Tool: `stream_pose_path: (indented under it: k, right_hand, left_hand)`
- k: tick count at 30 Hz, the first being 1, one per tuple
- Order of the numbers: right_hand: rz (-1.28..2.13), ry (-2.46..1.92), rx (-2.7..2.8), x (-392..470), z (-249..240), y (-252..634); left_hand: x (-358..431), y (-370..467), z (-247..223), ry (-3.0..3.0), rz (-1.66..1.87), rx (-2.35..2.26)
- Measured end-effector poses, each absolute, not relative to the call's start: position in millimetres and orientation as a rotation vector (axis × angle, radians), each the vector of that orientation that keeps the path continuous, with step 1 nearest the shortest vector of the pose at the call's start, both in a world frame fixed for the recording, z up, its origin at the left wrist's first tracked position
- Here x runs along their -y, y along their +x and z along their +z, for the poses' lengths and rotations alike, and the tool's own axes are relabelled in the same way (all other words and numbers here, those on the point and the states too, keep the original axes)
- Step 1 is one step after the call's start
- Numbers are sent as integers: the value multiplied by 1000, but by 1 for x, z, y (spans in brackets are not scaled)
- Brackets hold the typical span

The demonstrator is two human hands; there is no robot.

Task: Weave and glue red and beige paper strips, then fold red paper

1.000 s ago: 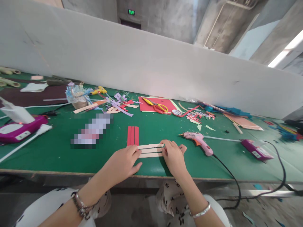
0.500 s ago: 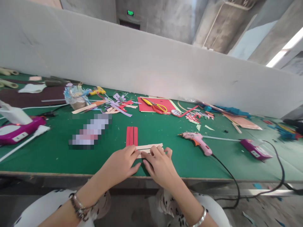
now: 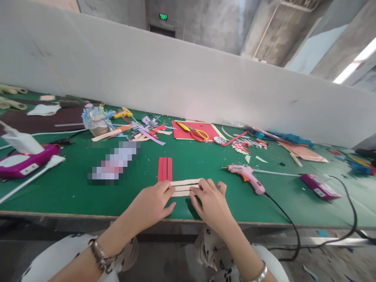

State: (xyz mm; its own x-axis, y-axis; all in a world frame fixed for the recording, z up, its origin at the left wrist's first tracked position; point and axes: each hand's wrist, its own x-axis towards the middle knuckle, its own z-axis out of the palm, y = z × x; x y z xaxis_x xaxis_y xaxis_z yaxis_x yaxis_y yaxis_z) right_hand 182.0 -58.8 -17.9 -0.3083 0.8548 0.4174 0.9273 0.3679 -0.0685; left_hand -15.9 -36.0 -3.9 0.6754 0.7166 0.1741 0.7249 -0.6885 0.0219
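Note:
Three red paper strips (image 3: 165, 168) lie side by side, pointing away from me on the green table. Pale peach strips (image 3: 182, 188) run crosswise to the right from their near end, with narrow gaps between them. My left hand (image 3: 157, 201) presses with bent fingers where the red and peach strips meet, its thumb held apart. My right hand (image 3: 210, 197) rests its fingertips on the right part of the peach strips, fingers bent and spread. The ends of the strips under both hands are hidden.
A pink glue gun (image 3: 246, 177) lies to the right, its cable hanging over the table's front edge. Scissors (image 3: 194, 131) rest on red paper (image 3: 182, 133) behind. Paper scraps (image 3: 148, 129) and purple power strips (image 3: 319, 187) lie around.
My right hand has slid to the right along the peach strips, uncovering more of them. My left hand has stayed where the strips meet.

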Motion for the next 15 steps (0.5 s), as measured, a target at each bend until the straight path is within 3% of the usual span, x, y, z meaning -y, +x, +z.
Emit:
stream_pose_path:
  k: [15]
  right_hand:
    - [-149,-1512,2342,63,-13,165]
  left_hand:
    - [36,-15,-3,-2834,-295,1239]
